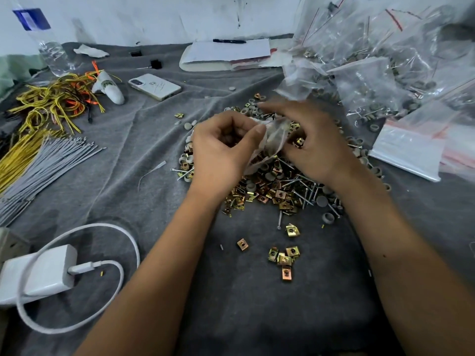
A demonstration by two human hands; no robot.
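Just above the heap of clips, nails and washers (270, 186), the left hand (221, 147) is pinching a small clear bag (273, 136), with thumb and curled fingers closing on its edge. The right hand (316, 142), blurred, is touching the bag's other side and seems to be gripping a brass clip (298, 143) in its curled fingers.

Landmark: heap of brass-coloured metal clips, nails and grey round spacers (270, 181) on the grey cloth (144, 150). Over the heap: left hand (221, 150), right hand (316, 140), small clear plastic bag (272, 140) between them. Front of heap: loose cluster of square metal clips (284, 255). Left: bundle of grey cable ties (48, 165). Front-left: white charger brick (38, 276). Behind-left: white phone (154, 86), tangle of yellow and orange wires (54, 101), clear plastic bottle (48, 47) farthest. Behind: white notepad (226, 53), black pen (229, 41) on it. Right and behind-right: pile of clear zip bags (385, 60).
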